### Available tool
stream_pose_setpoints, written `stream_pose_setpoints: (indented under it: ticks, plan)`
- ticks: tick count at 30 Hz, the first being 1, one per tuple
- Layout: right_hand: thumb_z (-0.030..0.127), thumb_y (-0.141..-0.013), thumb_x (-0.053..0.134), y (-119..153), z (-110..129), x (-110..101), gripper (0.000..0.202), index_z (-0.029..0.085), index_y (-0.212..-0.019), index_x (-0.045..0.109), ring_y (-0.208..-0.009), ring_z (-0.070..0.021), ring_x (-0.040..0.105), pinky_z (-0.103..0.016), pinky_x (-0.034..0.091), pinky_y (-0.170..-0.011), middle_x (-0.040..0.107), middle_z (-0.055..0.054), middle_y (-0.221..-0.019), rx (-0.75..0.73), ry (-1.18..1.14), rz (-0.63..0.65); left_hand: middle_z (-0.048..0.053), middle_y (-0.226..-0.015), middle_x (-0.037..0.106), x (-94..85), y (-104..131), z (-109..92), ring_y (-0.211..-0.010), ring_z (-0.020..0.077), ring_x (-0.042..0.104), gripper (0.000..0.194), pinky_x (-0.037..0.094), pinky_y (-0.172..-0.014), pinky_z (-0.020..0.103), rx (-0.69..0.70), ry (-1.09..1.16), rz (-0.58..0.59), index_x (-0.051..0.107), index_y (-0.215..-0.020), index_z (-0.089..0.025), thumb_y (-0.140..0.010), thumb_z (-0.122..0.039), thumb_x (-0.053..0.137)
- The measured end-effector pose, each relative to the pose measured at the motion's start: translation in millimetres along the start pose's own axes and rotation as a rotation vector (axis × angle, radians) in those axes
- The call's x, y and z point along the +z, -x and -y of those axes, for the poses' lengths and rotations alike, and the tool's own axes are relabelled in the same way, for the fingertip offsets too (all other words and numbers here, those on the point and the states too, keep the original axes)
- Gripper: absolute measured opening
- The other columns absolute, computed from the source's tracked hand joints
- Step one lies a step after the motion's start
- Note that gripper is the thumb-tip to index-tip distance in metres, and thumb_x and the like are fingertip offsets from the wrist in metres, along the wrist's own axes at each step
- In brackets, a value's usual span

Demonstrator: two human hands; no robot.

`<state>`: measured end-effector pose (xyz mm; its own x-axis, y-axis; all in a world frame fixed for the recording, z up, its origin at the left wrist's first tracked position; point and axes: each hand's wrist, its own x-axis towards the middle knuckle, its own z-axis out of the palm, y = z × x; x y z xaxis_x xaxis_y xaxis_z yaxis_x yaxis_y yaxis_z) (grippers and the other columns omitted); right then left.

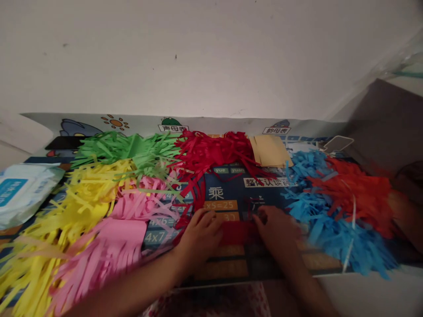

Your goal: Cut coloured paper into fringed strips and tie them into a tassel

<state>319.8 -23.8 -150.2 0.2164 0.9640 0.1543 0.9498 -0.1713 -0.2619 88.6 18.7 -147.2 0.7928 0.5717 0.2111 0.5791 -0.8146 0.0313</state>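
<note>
Soft pack, white and blue, one, lies at the left end of the desk, on a printed mat; its contents are hidden. Right of it spreads one heap of yellow fringed paper, with a dark flat object behind. One green fringed heap lies along the back. At least two pink fringed pieces overlap in front of the green, the nearer one showing an uncut band. The left hand reaches in from the lower left, palm down, fingers bent over the left end of one red paper strip; whether its grip is clamped I cannot tell. Behind lies one red fringed heap, strands trailing toward that hand. The strip lies between the hands, low in the middle of the mat. The right hand, blurred, angles in from the lower right with thumb and fingers curled at the strip's right end; its grip is also unclear. Farther back are beige sheets, stacked, count unclear. Then come one blue fringed heap, one pale-framed object and one orange-red fringed heap, crossed by one white string.
</note>
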Motion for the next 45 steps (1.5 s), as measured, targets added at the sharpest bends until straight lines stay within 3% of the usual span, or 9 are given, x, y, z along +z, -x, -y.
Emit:
stream_pose_setpoints:
  ticks: [3,5,7,13,23,27,32,38,45]
  plan:
    - [0.019,-0.088,0.046,17.5,5.8,-10.3,0.023,0.018,-0.104,0.062,-0.090,-0.0264,0.059,-0.040,0.039,-0.080,0.068,-0.012,-0.098,-0.342,-0.024,-0.178,0.004,-0.081,0.068,-6.0,0.7,2.0,-0.091,0.0225,0.055,0.007,0.031,-0.099,0.044,0.253,-0.038,0.172,0.069,-0.084,-0.018,-0.085,-0.022,0.063]
    - [0.010,-0.085,0.042,31.9,12.8,-5.8,0.030,0.019,-0.107,0.061,-0.091,-0.0233,0.059,-0.038,0.038,-0.084,0.069,-0.010,-0.101,-0.618,-0.127,-0.112,0.007,-0.082,0.068,-10.2,2.7,-1.2,-0.091,0.0244,0.055,0.016,0.029,-0.101,0.047,0.270,-0.067,0.213,0.070,-0.088,-0.015,-0.086,-0.028,0.061]
    - [0.006,-0.079,0.045,37.7,14.9,4.5,0.033,0.018,-0.106,0.061,-0.093,-0.0223,0.059,-0.037,0.038,-0.087,0.068,-0.009,-0.103,-0.693,-0.175,-0.012,0.010,-0.085,0.068,-13.1,4.9,-6.7,-0.088,0.0253,0.055,0.027,0.028,-0.101,0.050,0.220,-0.087,0.234,0.070,-0.091,-0.013,-0.087,-0.035,0.057]
    - [0.002,-0.071,0.048,16.0,-3.4,17.0,0.033,0.018,-0.097,0.060,-0.090,-0.0208,0.059,-0.038,0.035,-0.085,0.069,-0.006,-0.098,-0.600,-0.249,0.185,0.007,-0.089,0.067,-0.6,9.1,-8.7,-0.086,0.0242,0.057,0.015,0.023,-0.102,0.057,0.035,-0.064,0.210,0.066,-0.095,-0.014,-0.086,-0.021,0.056]
    - [0.026,-0.081,0.064,11.4,-3.8,6.9,0.030,0.021,-0.111,0.061,-0.099,-0.0241,0.056,-0.043,0.029,-0.089,0.066,-0.008,-0.108,-0.686,-0.279,0.175,-0.002,-0.089,0.069,5.6,25.3,7.7,-0.086,0.0202,0.059,0.013,0.019,-0.107,0.058,-0.117,0.249,-0.156,0.069,-0.092,-0.028,-0.084,-0.020,0.062]
    - [0.042,-0.079,0.072,10.7,-3.1,16.9,0.042,0.021,-0.113,0.061,-0.100,-0.0263,0.055,-0.044,0.028,-0.090,0.067,-0.009,-0.110,-0.693,-0.231,0.156,-0.002,-0.084,0.069,3.4,20.5,10.9,-0.083,0.0197,0.061,0.013,0.025,-0.104,0.055,-0.180,0.350,-0.127,0.070,-0.081,-0.028,-0.087,-0.021,0.060]
    - [0.026,-0.086,0.067,3.0,-10.0,30.1,0.003,0.025,-0.086,0.070,-0.082,-0.0174,0.056,-0.035,0.030,-0.077,0.069,0.000,-0.086,-0.614,-0.314,0.090,-0.002,-0.085,0.070,7.7,19.5,17.0,-0.084,0.0211,0.061,0.006,0.025,-0.099,0.052,-0.208,0.424,-0.114,0.069,-0.083,-0.027,-0.084,-0.023,0.065]
    - [0.029,-0.090,0.058,-9.5,-3.2,14.1,0.021,0.022,-0.073,0.067,-0.085,-0.0181,0.054,-0.034,0.032,-0.075,0.065,-0.001,-0.084,-0.326,-0.329,0.296,0.001,-0.075,0.067,7.5,13.3,22.1,-0.080,0.0207,0.057,0.019,0.032,-0.086,0.044,-0.270,0.408,-0.051,0.068,-0.073,-0.023,-0.090,-0.024,0.057]
    - [0.023,-0.082,0.061,-9.2,7.0,21.2,0.018,0.019,-0.065,0.061,-0.083,-0.0199,0.051,-0.035,0.030,-0.073,0.062,-0.002,-0.081,-0.266,-0.227,0.228,0.002,-0.067,0.064,10.0,4.0,18.9,-0.076,0.0207,0.055,0.026,0.033,-0.076,0.041,-0.369,0.284,-0.015,0.064,-0.062,-0.022,-0.087,-0.023,0.055]
